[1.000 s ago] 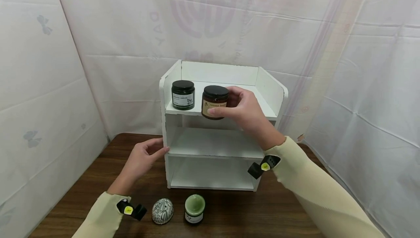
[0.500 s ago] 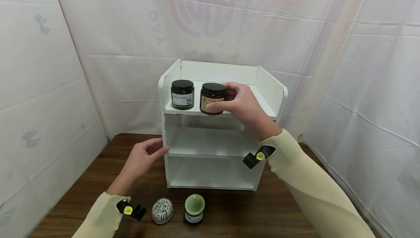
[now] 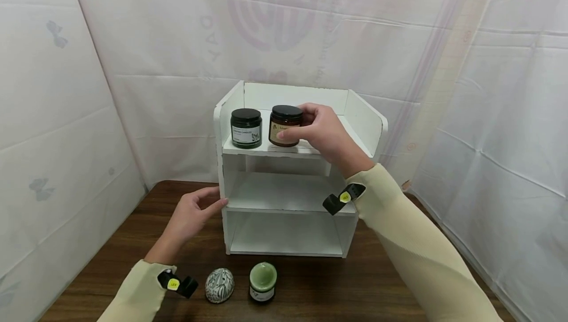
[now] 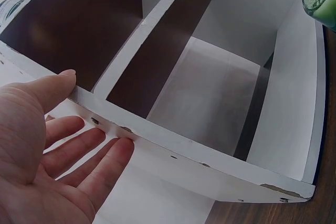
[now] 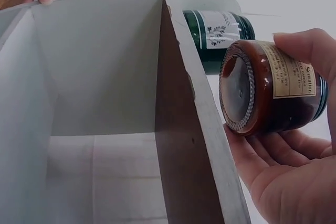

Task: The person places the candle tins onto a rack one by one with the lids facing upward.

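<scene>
My right hand point(image 3: 326, 132) grips an amber candle jar point(image 3: 278, 138) with a black lid and tan label, thumb across the label. The jar is upright at the front of the top tier of a white shelf unit point(image 3: 288, 208). Its base shows in the right wrist view; whether it touches the board I cannot tell. Just left of it stands a dark green candle jar point(image 3: 246, 128), lidded and white-labelled. My left hand point(image 3: 193, 213) holds the unit's left side panel point(image 4: 173, 142), thumb on the front edge and fingertips against the outer face.
In front of the unit, a black-and-white patterned rounded object point(image 3: 219, 286) and a small green cup-like jar point(image 3: 263, 282) sit on the dark wooden table point(image 3: 337, 292). The top tier has raised side walls and a back wall point(image 3: 295, 96). Pale fabric surrounds the table.
My right hand has moved the amber candle jar up, slightly left and back, from in front of the top board's edge to over it. The left hand stays on the side panel.
</scene>
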### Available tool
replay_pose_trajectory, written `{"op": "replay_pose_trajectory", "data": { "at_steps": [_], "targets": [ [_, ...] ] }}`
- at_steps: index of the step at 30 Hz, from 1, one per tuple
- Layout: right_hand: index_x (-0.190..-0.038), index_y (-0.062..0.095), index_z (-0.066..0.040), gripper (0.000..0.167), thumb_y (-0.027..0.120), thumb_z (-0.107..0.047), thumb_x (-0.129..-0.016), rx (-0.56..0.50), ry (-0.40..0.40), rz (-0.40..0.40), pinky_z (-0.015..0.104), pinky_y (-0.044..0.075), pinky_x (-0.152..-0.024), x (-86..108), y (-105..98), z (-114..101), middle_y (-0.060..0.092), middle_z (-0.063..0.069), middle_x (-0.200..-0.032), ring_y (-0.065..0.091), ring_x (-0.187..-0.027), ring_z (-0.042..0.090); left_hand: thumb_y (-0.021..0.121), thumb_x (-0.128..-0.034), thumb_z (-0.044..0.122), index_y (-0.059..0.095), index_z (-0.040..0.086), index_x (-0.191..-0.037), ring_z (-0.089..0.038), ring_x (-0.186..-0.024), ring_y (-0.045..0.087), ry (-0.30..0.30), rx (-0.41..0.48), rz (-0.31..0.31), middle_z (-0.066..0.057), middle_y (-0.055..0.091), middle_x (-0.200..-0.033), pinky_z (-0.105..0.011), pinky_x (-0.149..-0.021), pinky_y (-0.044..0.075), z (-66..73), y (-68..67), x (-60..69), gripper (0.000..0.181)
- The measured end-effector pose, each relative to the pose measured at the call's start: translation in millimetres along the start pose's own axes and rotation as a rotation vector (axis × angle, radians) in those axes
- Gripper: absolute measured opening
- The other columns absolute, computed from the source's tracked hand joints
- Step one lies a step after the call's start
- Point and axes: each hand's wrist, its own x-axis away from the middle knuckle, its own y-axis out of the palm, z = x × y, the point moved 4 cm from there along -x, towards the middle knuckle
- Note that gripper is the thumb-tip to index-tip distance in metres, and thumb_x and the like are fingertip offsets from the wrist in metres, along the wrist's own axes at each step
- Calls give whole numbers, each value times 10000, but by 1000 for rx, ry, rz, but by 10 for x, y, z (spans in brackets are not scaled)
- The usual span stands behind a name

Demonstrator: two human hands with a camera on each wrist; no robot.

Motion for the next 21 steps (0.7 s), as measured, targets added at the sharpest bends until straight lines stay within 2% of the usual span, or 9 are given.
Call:
{"op": "replay_pose_trajectory", "data": {
  "at_steps": [14,21],
  "targets": [
    [-1126,685,-48,426,881,-85,-749,38,27,-33,341,536,-941,-185,7,-8,755,112,-1086,688,-999,205,717,-963,428,645,109,-1386,-272,-1186,631,-3,10,-5,-121,663,-1381,-318,-862,531,-11,-26,8,535],
    [-1115,704,-77,424,894,-134,-740,96,58,-36,345,477,-948,-218,21,22,763,96,-1069,677,-1005,200,711,-958,459,649,117,-1380,-268,-1211,618,2,4,-6,-104,660,-1388,-322,-877,530,-44,-4,2,546]
  ]
}}
